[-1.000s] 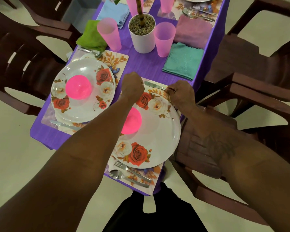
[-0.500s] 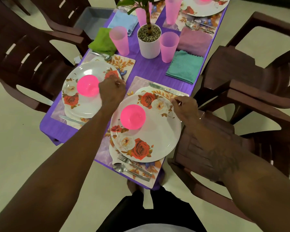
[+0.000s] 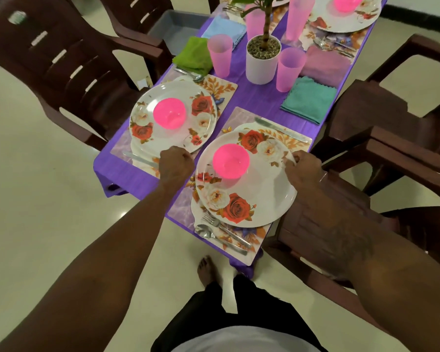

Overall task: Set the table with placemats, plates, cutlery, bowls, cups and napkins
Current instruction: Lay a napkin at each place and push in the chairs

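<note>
I see the right hand (image 3: 302, 171) pinching the right rim of the floral plate (image 3: 264, 194). The pink bowl (image 3: 230, 161) sits on it, above the placemat (image 3: 181, 212) at the purple table's (image 3: 252, 102) near corner. Left hand (image 3: 175, 166) is curled just beside the left rim; I can't tell whether it grips.

Soft, even indoor light, faint floor glare, wide-angle bending at edges, slightly soft focus.
</note>
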`<move>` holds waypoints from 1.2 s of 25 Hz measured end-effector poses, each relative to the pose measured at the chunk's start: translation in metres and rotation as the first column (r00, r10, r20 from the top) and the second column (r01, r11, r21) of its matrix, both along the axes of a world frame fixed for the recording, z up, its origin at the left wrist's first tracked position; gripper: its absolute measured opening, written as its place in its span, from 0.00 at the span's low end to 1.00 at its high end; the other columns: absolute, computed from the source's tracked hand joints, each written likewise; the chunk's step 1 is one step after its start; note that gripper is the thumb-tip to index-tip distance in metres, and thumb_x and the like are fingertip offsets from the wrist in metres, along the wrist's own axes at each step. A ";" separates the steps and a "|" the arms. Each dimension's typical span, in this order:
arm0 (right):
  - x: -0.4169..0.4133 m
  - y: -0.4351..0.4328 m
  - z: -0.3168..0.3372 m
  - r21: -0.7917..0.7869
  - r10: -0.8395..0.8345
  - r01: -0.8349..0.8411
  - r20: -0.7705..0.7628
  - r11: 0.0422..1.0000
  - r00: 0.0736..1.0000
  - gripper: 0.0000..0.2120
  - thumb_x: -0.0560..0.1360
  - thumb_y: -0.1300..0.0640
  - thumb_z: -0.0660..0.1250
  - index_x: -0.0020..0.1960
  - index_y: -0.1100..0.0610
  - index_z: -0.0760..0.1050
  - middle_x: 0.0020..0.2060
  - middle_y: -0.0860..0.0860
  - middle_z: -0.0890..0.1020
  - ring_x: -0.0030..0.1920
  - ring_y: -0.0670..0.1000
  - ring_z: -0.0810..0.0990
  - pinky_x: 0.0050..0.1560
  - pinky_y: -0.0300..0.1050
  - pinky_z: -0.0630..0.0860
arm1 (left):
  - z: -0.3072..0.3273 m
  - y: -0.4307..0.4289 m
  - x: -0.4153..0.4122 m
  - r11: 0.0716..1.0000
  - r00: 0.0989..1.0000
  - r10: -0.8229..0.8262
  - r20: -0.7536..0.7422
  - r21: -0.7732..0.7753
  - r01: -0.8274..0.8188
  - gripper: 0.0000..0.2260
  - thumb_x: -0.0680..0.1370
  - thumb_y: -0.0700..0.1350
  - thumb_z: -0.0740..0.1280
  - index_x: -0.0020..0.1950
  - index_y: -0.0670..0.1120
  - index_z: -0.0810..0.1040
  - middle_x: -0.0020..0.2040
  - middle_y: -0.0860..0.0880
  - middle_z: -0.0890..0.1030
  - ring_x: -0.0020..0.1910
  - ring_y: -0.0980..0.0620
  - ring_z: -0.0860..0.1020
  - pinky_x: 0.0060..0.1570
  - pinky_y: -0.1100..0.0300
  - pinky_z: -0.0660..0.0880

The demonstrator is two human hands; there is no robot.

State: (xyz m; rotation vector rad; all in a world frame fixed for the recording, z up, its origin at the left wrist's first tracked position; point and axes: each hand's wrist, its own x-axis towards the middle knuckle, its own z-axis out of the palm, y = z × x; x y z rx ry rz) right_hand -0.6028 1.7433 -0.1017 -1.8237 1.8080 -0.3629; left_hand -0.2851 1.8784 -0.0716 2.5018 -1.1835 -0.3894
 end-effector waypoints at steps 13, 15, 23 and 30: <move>0.001 0.026 0.000 0.084 -0.215 0.212 0.025 0.974 0.976 0.16 0.79 0.53 0.70 0.64 0.60 0.81 0.58 0.57 0.83 0.58 0.58 0.82 0.54 0.46 0.76 | -0.014 -0.004 -0.003 0.975 0.958 0.048 -0.282 0.222 0.016 0.14 0.67 0.47 0.81 0.38 0.37 0.84 0.30 0.46 0.82 0.33 0.48 0.83 0.30 0.63 0.71; 0.002 0.021 0.000 0.103 -0.254 0.248 0.051 0.963 0.966 0.16 0.79 0.54 0.71 0.64 0.59 0.81 0.58 0.57 0.83 0.58 0.58 0.81 0.51 0.43 0.74 | -0.014 -0.016 0.000 0.976 0.968 0.027 -0.251 0.214 0.029 0.12 0.67 0.46 0.81 0.41 0.38 0.86 0.35 0.43 0.85 0.37 0.47 0.85 0.38 0.60 0.76; 0.005 0.012 0.003 0.140 -0.363 0.356 0.032 0.924 0.931 0.13 0.76 0.53 0.73 0.57 0.57 0.82 0.54 0.54 0.84 0.56 0.56 0.82 0.46 0.44 0.74 | -0.010 -0.053 0.000 0.978 0.990 -0.081 -0.118 0.180 0.102 0.13 0.70 0.44 0.78 0.52 0.41 0.88 0.47 0.43 0.87 0.49 0.43 0.84 0.50 0.53 0.75; 0.006 0.009 0.008 0.213 -0.363 0.363 -0.039 0.907 0.931 0.15 0.75 0.48 0.72 0.57 0.55 0.78 0.47 0.51 0.79 0.50 0.53 0.81 0.31 0.37 0.65 | -0.011 -0.053 0.004 0.983 0.982 -0.006 -0.187 0.178 0.040 0.12 0.68 0.45 0.78 0.48 0.41 0.88 0.43 0.42 0.87 0.44 0.42 0.85 0.50 0.54 0.78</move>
